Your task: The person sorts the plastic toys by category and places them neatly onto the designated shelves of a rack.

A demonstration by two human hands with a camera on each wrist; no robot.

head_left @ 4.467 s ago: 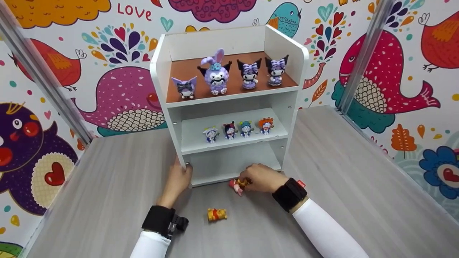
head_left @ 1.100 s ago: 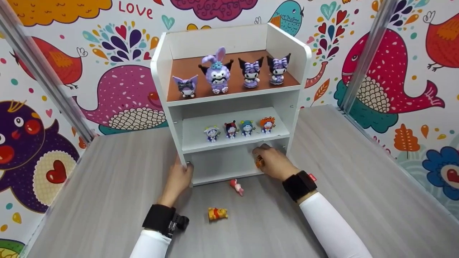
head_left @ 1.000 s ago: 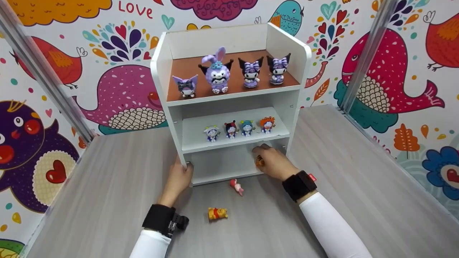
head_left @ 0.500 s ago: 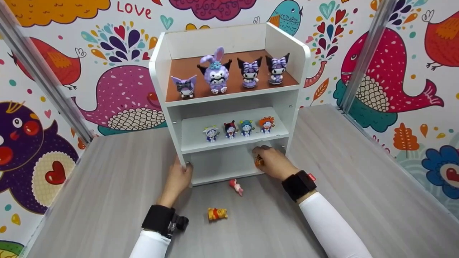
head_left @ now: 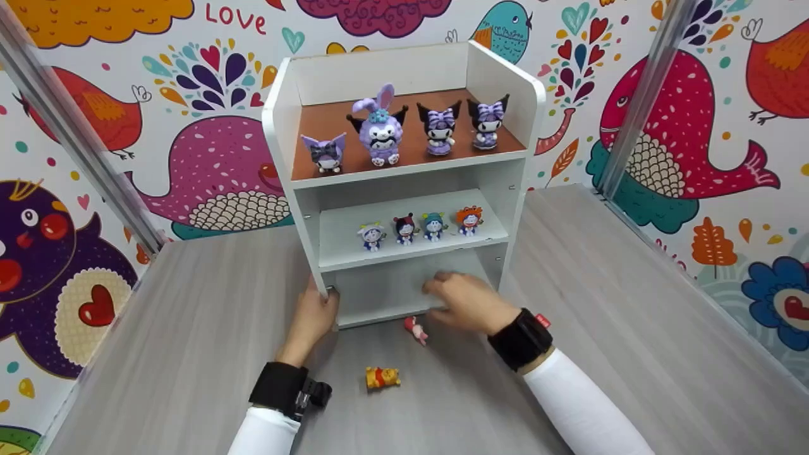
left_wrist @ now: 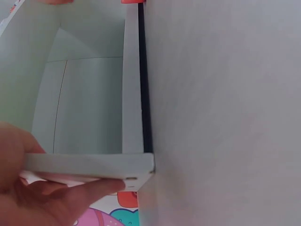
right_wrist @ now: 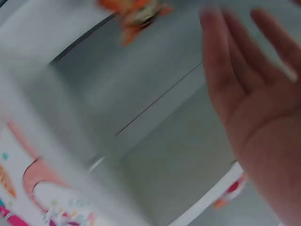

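In the head view my left hand (head_left: 314, 316) grips the lower left side panel of the white shelf unit (head_left: 275, 126). The left wrist view shows its thumb and fingers on either side of that panel (left_wrist: 89, 163). My right hand (head_left: 471, 303) hovers with extended fingers before the bottom shelf, holding nothing. A striped orange tiger figurine (right_wrist: 140, 15) is inside that compartment in the right wrist view, apart from the fingers; the hand hides it in the head view. Just left of the right hand, a pink figurine (head_left: 416, 330) lies on the table. Nearer me lies a yellow bear figurine (head_left: 382, 377) in a red shirt.
Several purple and black figurines, among them a tall rabbit-eared one (head_left: 382, 133), stand on the brown top shelf. Along the middle shelf sits a row of small figurines, including one with an orange hat (head_left: 469, 221). Patterned walls (head_left: 215, 170) enclose the grey table (head_left: 208, 354).
My right hand has carried the tiger figurine from beside the pink one into the bottom compartment and let go. It has since moved left and toward me. My left hand keeps its grip.
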